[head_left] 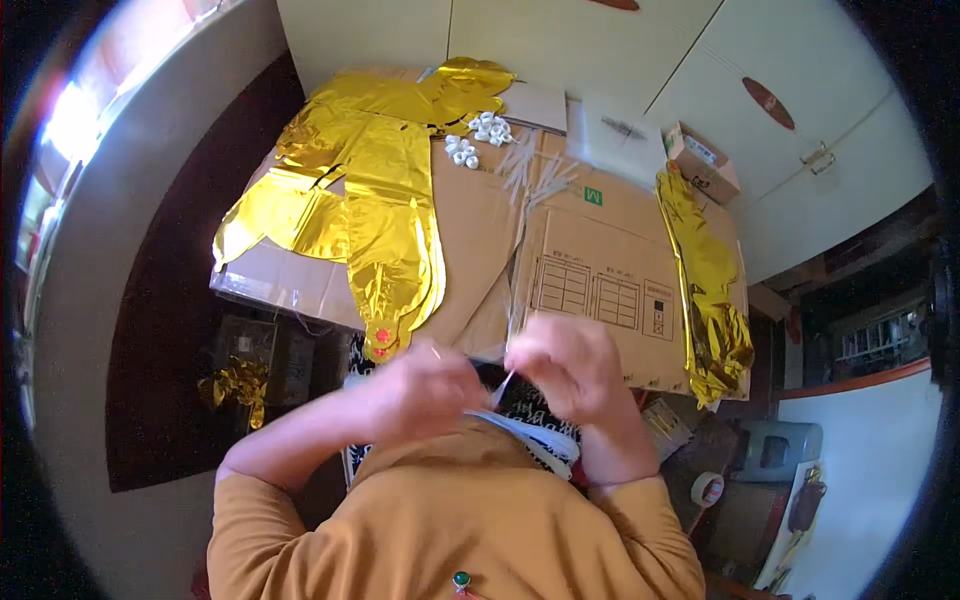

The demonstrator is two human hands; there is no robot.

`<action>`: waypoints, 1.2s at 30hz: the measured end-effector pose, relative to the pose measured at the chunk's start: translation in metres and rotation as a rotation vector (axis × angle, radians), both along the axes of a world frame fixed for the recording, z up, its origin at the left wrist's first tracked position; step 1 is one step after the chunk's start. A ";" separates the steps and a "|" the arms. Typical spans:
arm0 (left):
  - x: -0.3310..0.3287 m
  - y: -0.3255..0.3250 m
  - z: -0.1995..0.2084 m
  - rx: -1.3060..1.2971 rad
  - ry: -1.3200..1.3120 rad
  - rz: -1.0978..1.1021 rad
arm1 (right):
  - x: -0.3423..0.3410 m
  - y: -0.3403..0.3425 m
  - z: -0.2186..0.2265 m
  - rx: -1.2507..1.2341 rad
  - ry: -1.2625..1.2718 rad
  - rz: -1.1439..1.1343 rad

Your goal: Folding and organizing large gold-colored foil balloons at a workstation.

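Observation:
Both my hands are raised in front of my body at the near edge of the cardboard. My right hand (572,368) pinches a thin white strip (504,387) that slants down toward the left hand. Blurred by motion, my left hand (432,388) is curled closed; what its fingers hold is hidden. Just beyond it, the red-marked end of a flat gold foil balloon (390,230) overhangs the edge. Small white ribbon rolls (461,152) and loose translucent white strips (535,172) lie farther back on the cardboard.
Large cardboard boxes (470,235) form the work surface. More folded gold foil (704,295) lies along its right side, near a small open carton (702,165). Crumpled gold foil (240,385) sits low at left. A tape roll (707,489) and a grey stool (778,450) are at lower right.

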State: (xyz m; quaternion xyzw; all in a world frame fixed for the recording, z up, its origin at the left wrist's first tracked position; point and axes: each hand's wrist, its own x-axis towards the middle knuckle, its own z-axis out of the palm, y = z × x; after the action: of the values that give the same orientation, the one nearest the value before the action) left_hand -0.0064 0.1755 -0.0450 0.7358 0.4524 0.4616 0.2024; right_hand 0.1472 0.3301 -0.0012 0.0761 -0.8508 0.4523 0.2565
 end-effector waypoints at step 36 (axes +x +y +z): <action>-0.002 -0.006 0.030 0.001 -0.333 -0.020 | -0.014 0.002 -0.013 -0.115 -0.157 -0.015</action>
State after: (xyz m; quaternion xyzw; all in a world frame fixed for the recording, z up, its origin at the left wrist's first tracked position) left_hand -0.0082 0.1691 -0.0149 0.6538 0.4048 0.5754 0.2787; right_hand 0.1328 0.3319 -0.0147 0.0194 -0.8415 0.5030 0.1962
